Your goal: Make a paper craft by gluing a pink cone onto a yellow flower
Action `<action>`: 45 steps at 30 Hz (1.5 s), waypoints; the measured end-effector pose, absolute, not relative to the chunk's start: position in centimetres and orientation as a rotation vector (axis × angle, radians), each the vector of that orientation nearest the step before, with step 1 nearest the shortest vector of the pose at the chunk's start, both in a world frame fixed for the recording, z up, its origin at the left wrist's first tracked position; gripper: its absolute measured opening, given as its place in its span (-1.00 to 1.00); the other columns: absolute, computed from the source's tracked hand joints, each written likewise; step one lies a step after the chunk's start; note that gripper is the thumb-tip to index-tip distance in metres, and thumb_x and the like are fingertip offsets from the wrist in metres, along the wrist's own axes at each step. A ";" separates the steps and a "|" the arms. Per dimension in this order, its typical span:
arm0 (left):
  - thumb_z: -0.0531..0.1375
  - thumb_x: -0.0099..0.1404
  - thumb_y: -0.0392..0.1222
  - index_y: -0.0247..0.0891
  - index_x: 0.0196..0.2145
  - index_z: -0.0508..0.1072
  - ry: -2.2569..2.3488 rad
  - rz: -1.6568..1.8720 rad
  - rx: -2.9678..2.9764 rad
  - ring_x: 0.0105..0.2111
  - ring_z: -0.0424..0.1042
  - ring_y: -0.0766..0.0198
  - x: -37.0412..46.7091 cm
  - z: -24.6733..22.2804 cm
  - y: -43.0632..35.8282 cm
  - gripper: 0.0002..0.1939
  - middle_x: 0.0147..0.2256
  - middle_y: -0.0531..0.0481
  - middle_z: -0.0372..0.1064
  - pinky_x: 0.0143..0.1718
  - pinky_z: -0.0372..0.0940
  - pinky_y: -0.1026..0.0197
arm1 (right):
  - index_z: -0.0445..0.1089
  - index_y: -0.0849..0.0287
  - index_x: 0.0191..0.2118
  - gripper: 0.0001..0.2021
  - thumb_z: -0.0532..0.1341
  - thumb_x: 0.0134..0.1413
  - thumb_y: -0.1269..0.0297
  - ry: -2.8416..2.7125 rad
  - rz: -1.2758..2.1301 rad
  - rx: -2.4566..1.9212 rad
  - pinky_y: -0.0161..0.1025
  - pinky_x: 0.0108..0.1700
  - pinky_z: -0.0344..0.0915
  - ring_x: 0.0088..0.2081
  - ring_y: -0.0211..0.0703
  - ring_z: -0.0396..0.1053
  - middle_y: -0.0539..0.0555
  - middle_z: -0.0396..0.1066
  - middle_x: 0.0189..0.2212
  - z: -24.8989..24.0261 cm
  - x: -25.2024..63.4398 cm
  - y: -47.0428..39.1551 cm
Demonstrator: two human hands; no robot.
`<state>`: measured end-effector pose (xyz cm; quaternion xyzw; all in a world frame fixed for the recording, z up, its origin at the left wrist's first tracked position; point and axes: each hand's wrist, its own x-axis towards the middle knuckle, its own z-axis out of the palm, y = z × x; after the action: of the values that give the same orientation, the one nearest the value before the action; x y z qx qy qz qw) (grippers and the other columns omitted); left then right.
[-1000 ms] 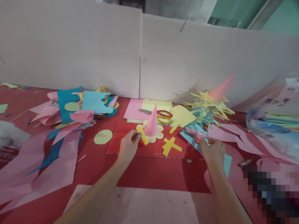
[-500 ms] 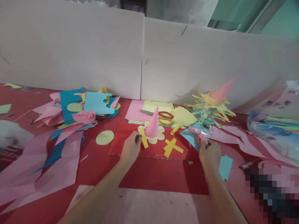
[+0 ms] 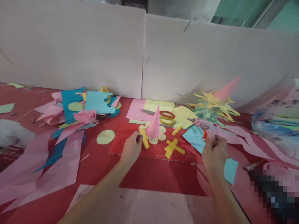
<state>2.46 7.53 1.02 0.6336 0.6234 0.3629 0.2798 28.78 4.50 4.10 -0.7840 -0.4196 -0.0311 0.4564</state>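
Between the closed fingers of my left hand (image 3: pixel 132 145) is a yellow paper strip (image 3: pixel 145 140), held beside a pink paper cone (image 3: pixel 153 126). The cone stands upright on a pale yellow flower-shaped paper (image 3: pixel 162 137), which lies on a red board (image 3: pixel 126 137). My right hand (image 3: pixel 215 152) is wrapped round the handle of a pink glue gun (image 3: pixel 202 123). Its nozzle points left, above the board's right side. More yellow strips (image 3: pixel 171 148) lie on the board, some crossed, to the right of the cone.
Scissors (image 3: pixel 167 117) lie on paper sheets behind the board. A fringed paper piece with a pink cone (image 3: pixel 225 90) leans at the back right. Cut paper (image 3: pixel 70 152) is heaped at left, with a pale yellow disc (image 3: pixel 105 137) nearby. White panels (image 3: pixel 93 46) stand behind.
My right hand has lifted the glue gun and shifted slightly right, so the nozzle now shows clearly. My left hand keeps the yellow strip in nearly the same place.
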 end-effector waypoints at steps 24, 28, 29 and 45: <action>-0.03 0.24 -0.16 -0.21 -0.46 0.19 1.699 0.961 1.723 -0.48 0.28 0.33 2.5 1.1 7.5 -0.85 -0.50 0.09 0.28 -0.45 0.08 0.32 | 0.13 0.10 -0.18 -0.65 0.10 -0.06 0.02 -1.664 0.249 -2.206 -0.32 -0.48 0.09 -0.28 -0.07 0.39 0.08 0.39 -0.30 2.8 23.7 4.2; -0.03 0.24 -0.16 -0.21 -0.46 0.20 1.700 0.967 1.723 -0.48 0.28 0.32 2.5 1.1 7.5 -0.86 -0.50 0.08 0.29 -0.43 0.09 0.31 | 0.13 0.10 -0.17 -0.66 0.10 -0.05 0.05 -1.671 0.235 -2.214 -0.32 -0.48 0.09 -0.28 -0.08 0.39 0.07 0.40 -0.29 3.0 23.7 4.2; -0.03 0.24 -0.16 -0.21 -0.45 0.20 1.697 0.968 1.722 -0.48 0.29 0.32 2.5 1.1 7.5 -0.85 -0.49 0.07 0.30 -0.43 0.10 0.31 | 0.12 0.09 -0.17 -0.67 0.10 -0.04 0.06 -1.671 0.238 -2.220 -0.32 -0.47 0.09 -0.27 -0.08 0.39 0.07 0.40 -0.29 3.1 23.7 4.2; -0.03 0.23 -0.16 -0.21 -0.44 0.22 1.692 0.967 1.727 -0.47 0.28 0.31 2.5 1.2 7.5 -0.86 -0.50 0.07 0.27 -0.42 0.10 0.30 | 0.11 0.07 -0.20 -0.74 0.10 0.00 0.12 -1.695 0.178 -2.264 -0.36 -0.50 0.04 -0.28 -0.12 0.38 0.06 0.39 -0.30 3.8 24.0 4.1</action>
<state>2.49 7.53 1.20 0.6394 0.6264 0.3579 0.2659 24.02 4.05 3.80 -0.7895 -0.5910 0.0620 0.1534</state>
